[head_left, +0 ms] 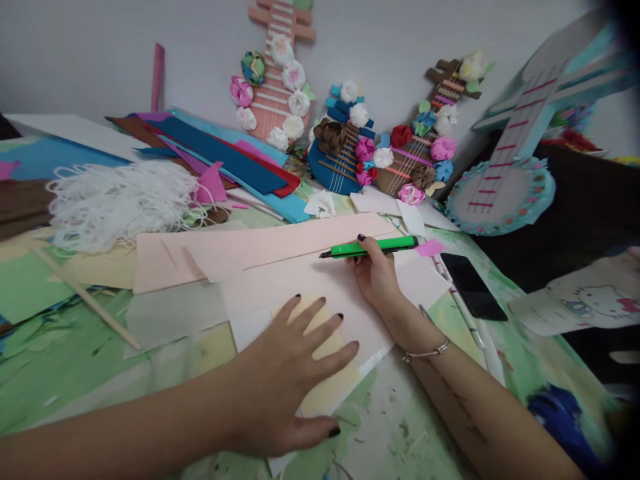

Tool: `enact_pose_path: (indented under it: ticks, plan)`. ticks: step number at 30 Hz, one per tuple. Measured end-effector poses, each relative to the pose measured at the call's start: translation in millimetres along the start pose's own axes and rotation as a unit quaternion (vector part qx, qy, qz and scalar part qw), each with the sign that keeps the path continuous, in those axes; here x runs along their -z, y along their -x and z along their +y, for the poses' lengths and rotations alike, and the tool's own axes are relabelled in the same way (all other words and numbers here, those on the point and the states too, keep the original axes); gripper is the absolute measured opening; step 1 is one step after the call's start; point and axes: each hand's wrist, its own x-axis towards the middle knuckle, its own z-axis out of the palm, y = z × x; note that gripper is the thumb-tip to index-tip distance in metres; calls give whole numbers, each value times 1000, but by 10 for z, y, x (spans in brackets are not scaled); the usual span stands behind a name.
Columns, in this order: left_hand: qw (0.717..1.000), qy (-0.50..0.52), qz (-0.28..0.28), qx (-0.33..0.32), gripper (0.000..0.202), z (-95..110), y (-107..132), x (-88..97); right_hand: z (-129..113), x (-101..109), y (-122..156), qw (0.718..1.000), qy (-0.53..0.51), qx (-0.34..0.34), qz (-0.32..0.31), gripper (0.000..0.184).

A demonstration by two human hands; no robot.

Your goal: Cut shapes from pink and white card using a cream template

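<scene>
My left hand (pixel 280 373) lies flat with fingers spread over a pale yellow sheet (pixel 333 383) and white paper beneath it. Pinched in my right hand (pixel 377 277) is a green utility knife (pixel 355 249) with black ends, held almost level. Its dark pointed tip faces left, just above the pale paper; whether it touches cannot be made out. Behind my hands stretches a long strip of light pink paper (pixel 280 243), with a folded flap at its left. A translucent sheet (pixel 175 317) sticks out at the left of the stack.
White cord (pixel 125 203) is heaped at the left, near a wooden stick (pixel 85 297). Coloured sheets (pixel 225 153) are piled behind. Decorated paper guitars (pixel 335 157) lean against the wall. A phone (pixel 473 285) lies at the right, and a blue tape dispenser-like object (pixel 565 427) sits nearer.
</scene>
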Motion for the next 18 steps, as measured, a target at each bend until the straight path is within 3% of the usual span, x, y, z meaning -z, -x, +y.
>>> enact_pose_path:
  ticks: [5, 14, 18]
  plan:
    - [999, -20, 10, -24, 66, -13, 4, 7, 9, 4, -6, 1000, -1, -3, 0, 24]
    - [988, -101, 96, -71, 45, -77, -7, 104, 19, -8, -33, 1000, -12, 0, 8, 23]
    - [992, -106, 62, -26, 33, -46, -19, 126, 22, -10, -44, 1000, -16, -2, 12, 26]
